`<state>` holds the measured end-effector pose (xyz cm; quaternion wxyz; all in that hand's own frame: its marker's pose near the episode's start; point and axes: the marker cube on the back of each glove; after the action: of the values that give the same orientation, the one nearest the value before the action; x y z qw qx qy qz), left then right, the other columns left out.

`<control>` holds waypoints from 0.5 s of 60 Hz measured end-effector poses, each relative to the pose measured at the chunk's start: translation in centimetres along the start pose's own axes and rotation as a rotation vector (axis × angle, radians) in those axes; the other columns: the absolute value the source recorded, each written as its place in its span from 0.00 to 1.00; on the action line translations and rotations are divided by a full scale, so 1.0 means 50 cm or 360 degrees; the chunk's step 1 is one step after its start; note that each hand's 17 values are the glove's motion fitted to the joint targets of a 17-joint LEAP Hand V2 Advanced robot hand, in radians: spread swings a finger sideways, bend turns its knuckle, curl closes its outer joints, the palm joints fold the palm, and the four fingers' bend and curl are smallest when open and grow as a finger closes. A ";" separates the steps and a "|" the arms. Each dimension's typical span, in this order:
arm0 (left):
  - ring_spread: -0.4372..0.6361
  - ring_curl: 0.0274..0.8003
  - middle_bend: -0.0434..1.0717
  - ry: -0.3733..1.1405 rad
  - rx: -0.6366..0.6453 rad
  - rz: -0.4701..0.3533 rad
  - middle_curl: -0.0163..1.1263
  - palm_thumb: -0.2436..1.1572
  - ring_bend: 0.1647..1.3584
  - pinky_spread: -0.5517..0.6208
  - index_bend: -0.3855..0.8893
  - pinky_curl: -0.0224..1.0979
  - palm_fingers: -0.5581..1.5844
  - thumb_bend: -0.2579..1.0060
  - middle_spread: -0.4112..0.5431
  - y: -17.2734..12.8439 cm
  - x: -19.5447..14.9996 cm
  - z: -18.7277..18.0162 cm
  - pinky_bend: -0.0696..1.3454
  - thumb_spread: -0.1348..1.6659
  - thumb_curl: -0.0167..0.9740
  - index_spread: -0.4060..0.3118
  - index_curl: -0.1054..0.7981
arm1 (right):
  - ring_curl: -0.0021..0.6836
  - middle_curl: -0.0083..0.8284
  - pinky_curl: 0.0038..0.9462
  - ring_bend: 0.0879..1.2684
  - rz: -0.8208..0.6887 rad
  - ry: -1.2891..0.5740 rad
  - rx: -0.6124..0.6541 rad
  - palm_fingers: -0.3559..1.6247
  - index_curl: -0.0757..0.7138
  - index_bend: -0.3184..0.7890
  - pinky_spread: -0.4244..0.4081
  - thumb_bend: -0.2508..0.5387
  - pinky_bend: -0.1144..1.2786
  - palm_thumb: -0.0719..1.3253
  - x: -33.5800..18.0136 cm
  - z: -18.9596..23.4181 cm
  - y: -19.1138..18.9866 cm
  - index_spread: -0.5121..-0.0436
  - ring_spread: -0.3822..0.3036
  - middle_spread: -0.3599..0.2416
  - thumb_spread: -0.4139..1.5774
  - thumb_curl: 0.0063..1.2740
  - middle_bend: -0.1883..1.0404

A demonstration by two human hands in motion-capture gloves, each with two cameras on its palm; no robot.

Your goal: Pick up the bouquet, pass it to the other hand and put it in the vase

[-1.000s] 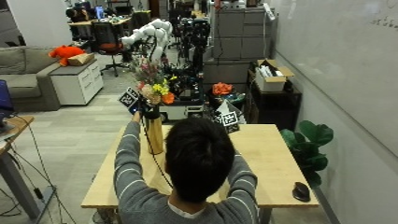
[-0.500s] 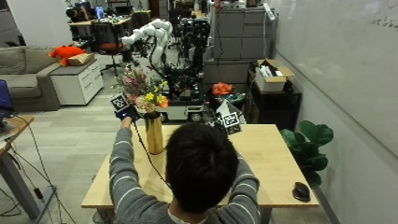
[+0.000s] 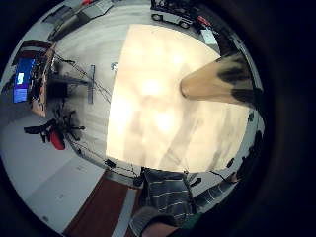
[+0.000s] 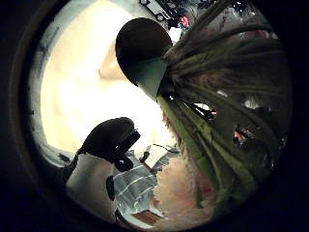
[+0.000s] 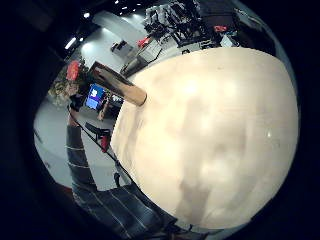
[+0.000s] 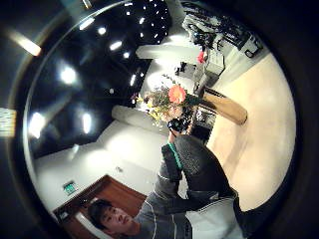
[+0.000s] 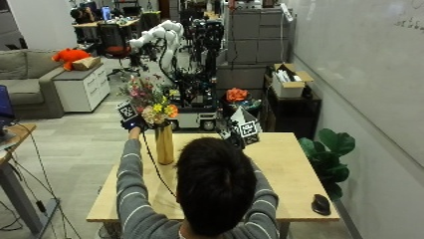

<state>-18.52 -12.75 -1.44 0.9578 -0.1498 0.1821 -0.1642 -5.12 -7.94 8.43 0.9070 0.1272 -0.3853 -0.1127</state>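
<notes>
Here the left hand (image 7: 134,122) is raised at the far left of the tabletop (image 7: 278,164), its grip closed around the stems of the bouquet (image 7: 149,101), which stands over the mouth of the tall tan vase (image 7: 164,143). How far the stems reach inside cannot be told. The right hand (image 7: 233,138) is largely hidden behind the person's head, so whether its grip is spread or curled cannot be told. A dark mouse (image 7: 320,204) lies near the tabletop's right edge.

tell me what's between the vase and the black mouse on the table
Bare tabletop lies between the vase and the mouse, apart from the person's head blocking part of the outside view.
</notes>
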 end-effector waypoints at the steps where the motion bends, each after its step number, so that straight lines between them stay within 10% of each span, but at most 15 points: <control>1: 0.95 0.27 0.17 0.0007 -0.0079 -0.0054 0.15 0.45 0.26 0.91 0.36 0.29 0.15 0.18 0.98 0.010 -0.003 0.005 0.29 0.53 0.37 0.89 0.14 | 0.43 0.33 0.36 0.20 -0.0025 -0.0005 0.0000 0.18 0.45 0.44 0.78 0.29 0.35 0.41 0.001 -0.001 -0.001 0.15 0.41 0.28 0.75 0.26 0.29; 11: 0.95 0.27 0.17 0.0044 -0.0143 -0.0283 0.15 0.45 0.25 0.91 0.36 0.30 0.15 0.18 0.98 0.028 -0.025 0.015 0.29 0.53 0.36 0.89 0.14 | 0.43 0.33 0.36 0.20 -0.0126 -0.0025 0.0006 0.18 0.45 0.44 0.78 0.29 0.35 0.41 -0.010 -0.007 0.008 0.15 0.41 0.29 0.75 0.26 0.29; 16: 0.95 0.27 0.17 0.0070 -0.0006 -0.0110 0.15 0.45 0.25 0.91 0.36 0.30 0.15 0.18 0.98 0.018 -0.025 0.013 0.29 0.53 0.36 0.89 0.14 | 0.43 0.33 0.36 0.20 -0.0113 -0.0094 -0.0001 0.19 0.45 0.44 0.78 0.29 0.35 0.41 -0.020 -0.004 0.013 0.15 0.41 0.29 0.75 0.26 0.30; 30: 0.95 0.27 0.18 0.0142 0.0062 -0.0211 0.15 0.44 0.25 0.91 0.35 0.30 0.15 0.18 0.97 0.020 -0.066 0.024 0.29 0.53 0.36 0.88 0.14 | 0.43 0.34 0.36 0.20 -0.0060 -0.0097 -0.0029 0.19 0.45 0.44 0.78 0.29 0.35 0.41 -0.012 0.010 0.017 0.15 0.41 0.29 0.75 0.26 0.30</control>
<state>-20.68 -10.38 0.28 0.9386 -0.1354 0.2109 -0.2372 -5.81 -7.04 8.63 0.8937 0.1226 -0.4093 -0.1370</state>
